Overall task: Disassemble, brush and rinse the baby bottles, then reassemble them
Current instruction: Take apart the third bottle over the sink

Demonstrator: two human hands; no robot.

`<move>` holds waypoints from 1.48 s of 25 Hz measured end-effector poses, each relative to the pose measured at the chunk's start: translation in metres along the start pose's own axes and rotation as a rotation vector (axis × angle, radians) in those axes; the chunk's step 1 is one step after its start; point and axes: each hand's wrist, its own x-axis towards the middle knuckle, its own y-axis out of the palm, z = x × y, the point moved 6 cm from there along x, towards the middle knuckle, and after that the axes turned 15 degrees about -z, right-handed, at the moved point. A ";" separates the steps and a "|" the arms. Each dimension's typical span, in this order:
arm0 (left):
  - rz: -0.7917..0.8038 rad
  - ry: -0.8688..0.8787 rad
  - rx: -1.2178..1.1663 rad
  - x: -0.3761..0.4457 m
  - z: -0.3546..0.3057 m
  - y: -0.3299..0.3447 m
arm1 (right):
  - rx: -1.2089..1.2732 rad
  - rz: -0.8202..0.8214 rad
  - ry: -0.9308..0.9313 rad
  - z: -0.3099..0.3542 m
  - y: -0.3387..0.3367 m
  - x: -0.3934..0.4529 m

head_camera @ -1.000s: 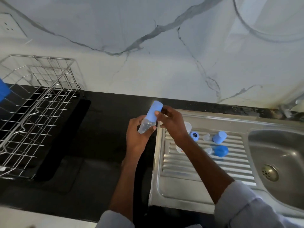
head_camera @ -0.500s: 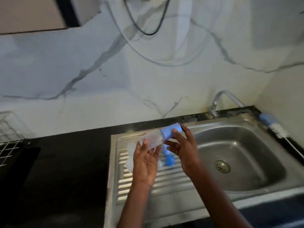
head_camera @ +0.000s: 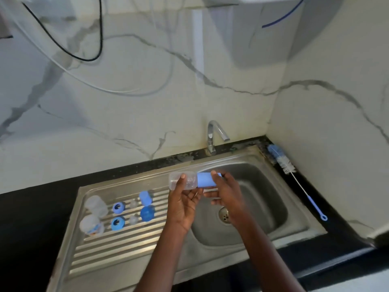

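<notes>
- We hold the baby bottle [head_camera: 183, 180] sideways over the sink [head_camera: 294, 209] edge.
- Our left hand [head_camera: 182, 204] grips its clear body.
- Our right hand [head_camera: 226, 191] grips its blue cap [head_camera: 207, 179].

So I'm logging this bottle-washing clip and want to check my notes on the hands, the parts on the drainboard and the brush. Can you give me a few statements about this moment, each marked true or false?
1. Both hands hold one bottle with its blue cap on. True: the left hand grips the clear body, the right hand the cap.
2. The bottle is held upright. False: it lies roughly level, cap toward the sink basin.
3. Loose parts lie on the ribbed drainboard. True: clear bottle bodies, blue rings and blue caps.
4. The bottle brush is in the right hand. False: it lies on the black counter right of the sink.
5. Water runs from the tap. False: no stream shows.
</notes>
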 end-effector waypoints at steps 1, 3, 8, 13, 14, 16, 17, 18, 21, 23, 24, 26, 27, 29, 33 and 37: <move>0.015 0.017 0.029 0.002 0.008 0.006 | -0.045 -0.027 -0.013 -0.001 -0.007 0.005; 0.031 0.054 0.105 0.004 0.020 0.010 | -0.120 -0.075 -0.022 -0.009 -0.019 0.014; -0.127 0.034 0.135 0.016 0.039 -0.003 | -0.246 -0.076 0.045 -0.021 -0.019 0.030; -0.171 0.005 0.241 0.036 0.053 0.004 | -0.253 -0.086 0.072 -0.021 -0.018 0.049; -0.168 -0.003 0.251 0.040 0.056 0.008 | -0.244 -0.082 0.077 -0.021 -0.021 0.054; -0.162 -0.019 0.254 0.047 0.064 0.012 | -0.240 -0.082 0.083 -0.023 -0.026 0.064; -0.158 -0.034 0.251 0.050 0.067 0.013 | -0.242 -0.085 0.086 -0.024 -0.027 0.067; -0.154 -0.052 0.246 0.053 0.071 0.013 | -0.246 -0.089 0.086 -0.026 -0.027 0.070; -0.171 -0.111 0.235 0.061 0.080 0.009 | -0.238 -0.098 0.089 -0.037 -0.027 0.076; -0.223 -0.172 0.154 0.064 0.083 0.003 | -0.200 -0.075 0.108 -0.044 -0.029 0.080; -0.244 -0.195 0.135 0.066 0.084 0.000 | -0.186 -0.055 0.125 -0.047 -0.031 0.082; -0.268 -0.229 0.151 0.071 0.086 -0.003 | -0.189 -0.003 0.165 -0.052 -0.033 0.089; -0.279 -0.245 0.148 0.072 0.088 -0.003 | -0.192 0.021 0.193 -0.056 -0.035 0.092; -0.303 -0.269 0.124 0.076 0.094 -0.002 | -0.186 0.077 0.252 -0.064 -0.040 0.101; -0.365 -0.285 0.173 0.079 0.122 0.000 | -0.141 0.137 0.343 -0.081 -0.066 0.126; -0.466 -0.315 0.196 0.083 0.154 -0.013 | -0.345 0.127 0.317 -0.106 -0.100 0.157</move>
